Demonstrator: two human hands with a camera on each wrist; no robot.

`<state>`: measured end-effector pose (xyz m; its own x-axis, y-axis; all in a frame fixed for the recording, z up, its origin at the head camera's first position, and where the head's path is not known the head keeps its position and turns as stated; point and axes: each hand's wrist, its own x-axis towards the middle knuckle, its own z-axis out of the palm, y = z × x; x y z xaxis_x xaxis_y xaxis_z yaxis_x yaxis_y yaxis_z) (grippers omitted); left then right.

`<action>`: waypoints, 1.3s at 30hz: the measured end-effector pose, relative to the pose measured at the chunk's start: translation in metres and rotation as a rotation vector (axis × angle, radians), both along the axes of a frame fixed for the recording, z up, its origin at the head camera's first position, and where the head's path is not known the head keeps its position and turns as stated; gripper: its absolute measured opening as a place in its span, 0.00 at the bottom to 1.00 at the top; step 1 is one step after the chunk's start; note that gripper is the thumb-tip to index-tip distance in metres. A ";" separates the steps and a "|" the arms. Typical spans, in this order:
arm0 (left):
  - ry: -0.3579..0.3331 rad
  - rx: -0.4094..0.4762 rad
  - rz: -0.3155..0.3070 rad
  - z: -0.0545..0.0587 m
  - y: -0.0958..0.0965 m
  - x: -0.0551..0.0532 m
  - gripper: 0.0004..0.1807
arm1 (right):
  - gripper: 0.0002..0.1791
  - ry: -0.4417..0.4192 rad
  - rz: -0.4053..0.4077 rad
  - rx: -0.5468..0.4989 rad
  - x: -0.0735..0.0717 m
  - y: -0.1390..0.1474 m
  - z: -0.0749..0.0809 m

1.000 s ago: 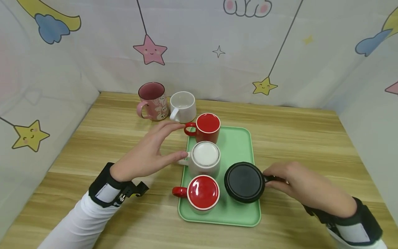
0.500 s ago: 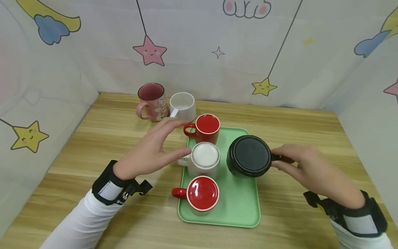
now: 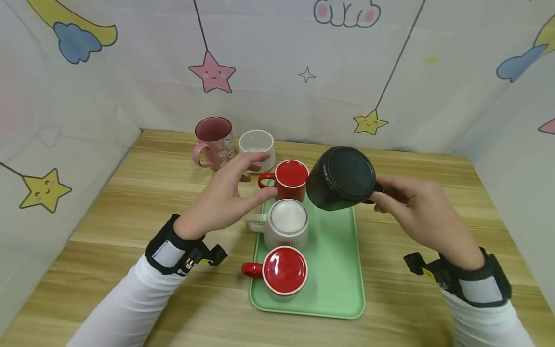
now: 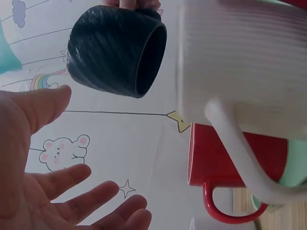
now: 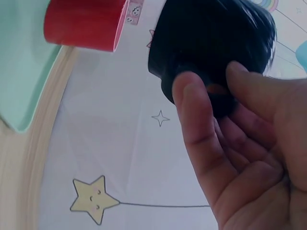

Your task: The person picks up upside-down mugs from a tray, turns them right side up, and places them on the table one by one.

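My right hand [image 3: 416, 207] pinches the handle of a black mug [image 3: 340, 178], which hangs in the air, tilted and base up, above the back right of a green tray [image 3: 334, 284]. In the left wrist view its mouth points right. My left hand [image 3: 225, 197] hovers with spread fingers, holding nothing, near the handles of a red mug [image 3: 291, 180] and a white ribbed mug [image 3: 286, 226]. The ribbed mug stands upside down on the tray. In front of it is another red mug [image 3: 284, 271], its round red face ringed in white facing up.
A pink mug [image 3: 214, 142] and a plain white mug [image 3: 257, 144] stand upright at the back left of the wooden table [image 3: 433, 217], the white one partly behind my left fingers. A patterned cloth wall [image 3: 269, 91] closes off the back and sides.
My right hand has lifted the black mug from the tray's front right, carried it toward the back and tilted it. My left hand has moved slightly right and back, still spread.
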<state>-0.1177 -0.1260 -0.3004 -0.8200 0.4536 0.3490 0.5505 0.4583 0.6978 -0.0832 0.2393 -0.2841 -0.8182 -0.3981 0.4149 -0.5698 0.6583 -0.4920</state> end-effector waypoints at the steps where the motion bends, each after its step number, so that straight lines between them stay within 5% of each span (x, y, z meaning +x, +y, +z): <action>1: -0.020 0.022 0.007 0.001 0.002 -0.001 0.36 | 0.12 -0.004 -0.011 -0.023 -0.001 -0.002 0.000; 13: -0.298 0.319 0.022 0.005 0.027 -0.007 0.29 | 0.11 -0.057 -0.096 -0.313 -0.021 -0.030 0.000; 22: -0.440 0.506 -0.100 0.005 0.053 -0.008 0.25 | 0.14 -0.201 0.049 -0.630 -0.034 -0.056 -0.004; 31: -0.578 0.699 -0.208 0.007 0.074 -0.007 0.19 | 0.17 -0.478 0.166 -0.941 -0.033 -0.077 -0.010; 39: -0.691 0.832 -0.250 0.007 0.077 -0.007 0.16 | 0.18 -0.604 0.220 -1.093 -0.034 -0.089 -0.015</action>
